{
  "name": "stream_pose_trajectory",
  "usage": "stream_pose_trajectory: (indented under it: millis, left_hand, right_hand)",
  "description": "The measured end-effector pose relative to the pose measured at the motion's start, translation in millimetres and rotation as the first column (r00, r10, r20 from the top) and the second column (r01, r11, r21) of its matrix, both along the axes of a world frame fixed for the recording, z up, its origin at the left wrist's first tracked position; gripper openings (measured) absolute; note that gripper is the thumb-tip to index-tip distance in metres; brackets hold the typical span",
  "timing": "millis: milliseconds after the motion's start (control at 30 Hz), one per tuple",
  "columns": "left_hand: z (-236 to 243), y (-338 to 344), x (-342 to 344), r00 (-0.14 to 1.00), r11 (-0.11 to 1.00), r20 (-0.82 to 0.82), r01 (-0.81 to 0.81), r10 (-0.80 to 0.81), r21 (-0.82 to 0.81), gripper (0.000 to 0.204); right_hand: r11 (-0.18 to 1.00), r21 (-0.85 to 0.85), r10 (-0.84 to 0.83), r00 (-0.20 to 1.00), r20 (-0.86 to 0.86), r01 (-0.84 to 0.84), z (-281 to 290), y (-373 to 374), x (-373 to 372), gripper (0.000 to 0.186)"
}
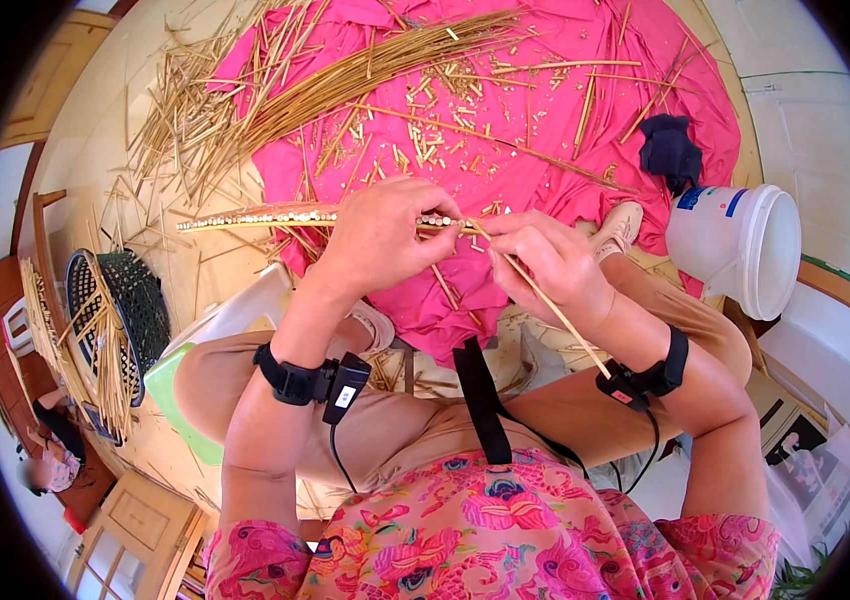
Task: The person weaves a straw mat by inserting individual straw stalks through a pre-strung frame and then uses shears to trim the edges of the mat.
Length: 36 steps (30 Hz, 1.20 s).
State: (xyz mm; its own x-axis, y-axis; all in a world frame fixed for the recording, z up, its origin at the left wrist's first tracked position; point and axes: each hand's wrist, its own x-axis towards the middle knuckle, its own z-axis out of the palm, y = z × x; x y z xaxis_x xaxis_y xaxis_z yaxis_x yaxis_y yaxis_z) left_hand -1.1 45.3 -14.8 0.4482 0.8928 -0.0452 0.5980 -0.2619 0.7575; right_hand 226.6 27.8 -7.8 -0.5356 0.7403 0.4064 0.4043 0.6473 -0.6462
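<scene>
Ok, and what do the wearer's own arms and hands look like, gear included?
The left hand and right hand are ungloved. Each forearm wears a black strap with a small black box: the left box has a white label, the right box a reddish one. A thin black cable runs from each box. The short sleeves are pink with a multicoloured floral pattern.

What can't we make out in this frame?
All head view:
- Straw strip: middle stretch hidden behind the left hand.
- Right hand: its exact fingertip grip on the long straw is masked by its own fingers.
- Long straw's lower end: lost at the black wrist device.
- Straw cuttings: too small to count.
- Green plant: cut off by the dark fisheye rim.
</scene>
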Motion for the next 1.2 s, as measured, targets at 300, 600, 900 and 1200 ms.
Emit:
stream_pose_trajectory:
  millis: [300,600,900,1200]
  left_hand:
    - [5,-9,22,0.973,0.969,-0.007,-0.229,0.230,-0.097,0.014]
    - [12,5,22,0.978,0.886,-0.096,-0.210,0.187,-0.414,0.018]
    - [12,28,16,0.991,0.865,-0.121,-0.010,-0.058,-0.501,0.019]
    - [11,31,15,0.986,0.874,-0.152,-0.009,-0.074,-0.487,0.021]
  right_hand:
    - [0.992,-0.101,-0.079,0.995,-0.053,0.074,-2,-2,0,0.021]
    - [0.972,-0.230,-0.067,0.994,-0.092,0.044,2,-3,2,0.021]
    - [0.996,-0.059,-0.063,0.998,0.030,0.065,-11,-4,2,0.023]
    - [0.987,-0.067,-0.127,0.968,0.215,0.145,-12,0,-5,0.020]
